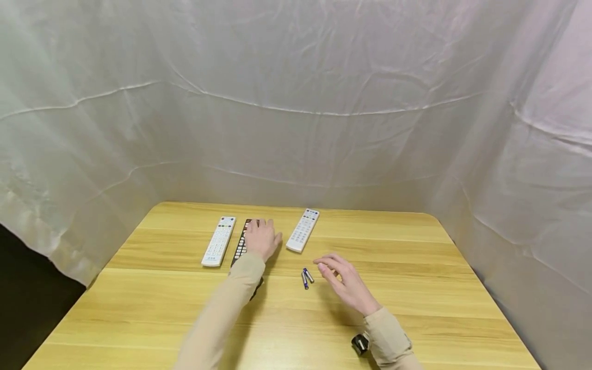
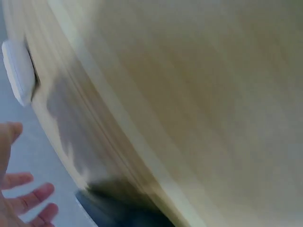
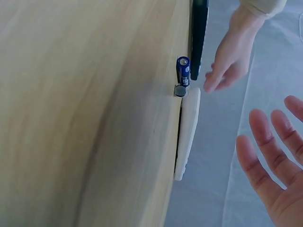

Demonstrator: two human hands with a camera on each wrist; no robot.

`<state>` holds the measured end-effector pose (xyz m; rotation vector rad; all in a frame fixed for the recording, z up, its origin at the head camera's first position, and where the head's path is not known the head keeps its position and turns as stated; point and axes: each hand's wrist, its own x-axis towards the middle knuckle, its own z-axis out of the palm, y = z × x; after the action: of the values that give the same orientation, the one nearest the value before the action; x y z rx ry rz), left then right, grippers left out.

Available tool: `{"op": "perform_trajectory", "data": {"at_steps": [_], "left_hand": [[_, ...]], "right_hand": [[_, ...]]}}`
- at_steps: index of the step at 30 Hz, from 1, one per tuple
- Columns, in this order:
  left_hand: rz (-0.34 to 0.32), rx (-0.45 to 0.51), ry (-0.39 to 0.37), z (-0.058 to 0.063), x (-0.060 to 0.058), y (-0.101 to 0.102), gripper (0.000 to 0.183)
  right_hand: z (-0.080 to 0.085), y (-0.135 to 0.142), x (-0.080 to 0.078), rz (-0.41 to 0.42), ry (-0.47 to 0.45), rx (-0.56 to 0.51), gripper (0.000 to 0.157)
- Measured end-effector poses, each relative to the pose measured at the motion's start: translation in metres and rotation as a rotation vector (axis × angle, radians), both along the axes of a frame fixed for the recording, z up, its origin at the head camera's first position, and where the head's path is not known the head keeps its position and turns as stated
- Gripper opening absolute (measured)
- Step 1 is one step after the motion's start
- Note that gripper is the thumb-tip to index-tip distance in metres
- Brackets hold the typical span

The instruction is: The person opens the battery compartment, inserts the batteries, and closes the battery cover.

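Observation:
My left hand (image 1: 260, 239) hovers over a black remote control (image 1: 239, 252), hiding part of its button side. Its fingers (image 2: 35, 198) are spread and hold nothing in the left wrist view, with the dark remote (image 2: 123, 208) below them. Two small blue-and-silver batteries (image 1: 304, 280) lie close together on the table. Just right of these, my right hand (image 1: 347, 282) is held above the wood with loosely bent fingers and nothing in it. The right wrist view shows one battery (image 3: 183, 71) end-on, with the fingers of the right hand (image 3: 279, 165) well apart from it.
A white remote control (image 1: 219, 241) lies left of the black one, and another white remote (image 1: 302, 230) lies right of the left hand, both buttons up. The wooden table (image 1: 416, 288) is bordered by pale hanging cloth (image 1: 324, 144) at the back and sides.

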<state>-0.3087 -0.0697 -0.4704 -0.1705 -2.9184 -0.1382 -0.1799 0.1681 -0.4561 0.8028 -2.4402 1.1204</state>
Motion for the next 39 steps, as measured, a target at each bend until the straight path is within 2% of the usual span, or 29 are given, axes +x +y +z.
{"op": "perform_trajectory", "data": {"at_steps": [6,11,15,18,23,28,39], "left_hand": [[-0.185,-0.012,0.008,-0.001,0.003,0.023,0.057],[-0.34,-0.043,-0.065,-0.004,0.002,0.036,0.057],[-0.403,-0.078,-0.119,-0.005,0.003,0.041,0.057],[-0.408,-0.102,-0.14,-0.004,0.005,0.043,0.056],[-0.369,-0.131,-0.145,-0.004,0.008,0.043,0.052],[-0.345,-0.093,-0.113,-0.004,0.008,0.041,0.048],[-0.287,-0.049,0.059,-0.008,0.007,0.036,0.042]], "right_hand": [[-0.002,0.002,-0.001,0.016,0.018,-0.013,0.02],[-0.003,0.002,-0.003,0.03,0.038,-0.017,0.019],[-0.002,0.002,-0.003,0.031,0.036,-0.016,0.019],[-0.002,0.002,-0.003,0.031,0.025,-0.021,0.019],[-0.003,0.002,-0.003,0.037,0.009,-0.025,0.019],[-0.003,0.002,-0.002,0.041,0.008,-0.025,0.02],[-0.003,0.001,-0.001,0.042,0.01,-0.019,0.02]]}}
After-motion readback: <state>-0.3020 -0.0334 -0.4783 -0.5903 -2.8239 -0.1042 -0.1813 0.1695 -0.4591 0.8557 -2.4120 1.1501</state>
